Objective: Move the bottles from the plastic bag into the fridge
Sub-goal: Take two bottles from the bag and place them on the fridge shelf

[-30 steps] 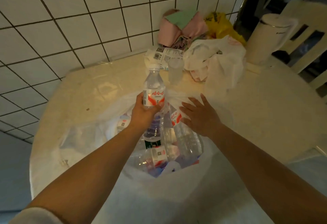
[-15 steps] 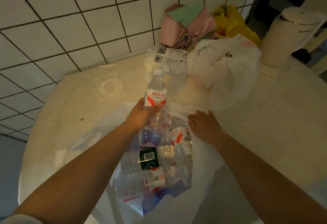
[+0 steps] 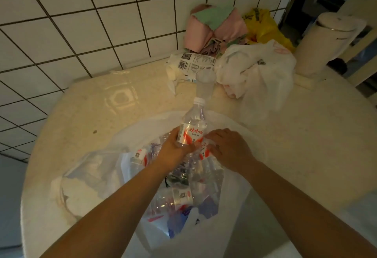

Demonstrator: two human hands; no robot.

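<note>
On the table (image 3: 306,145) the plastic bag (image 3: 130,135) lies open, most bottles still inside. The left hand (image 3: 173,151) grips one bottle (image 3: 192,127) by its base, long axis pointing away, cap up. The right hand (image 3: 228,149), just beside, curls its grip onto a second bottle (image 3: 205,150) directly beneath it.

I have one view only, from the head camera, looking forward and steeply down over the near edge of the round table (image 3: 85,115). It sits close above the table, wide-angle, facing the tiled wall (image 3: 81,23) behind the table's far edge. Both forearms enter from the bottom of the picture.
</note>
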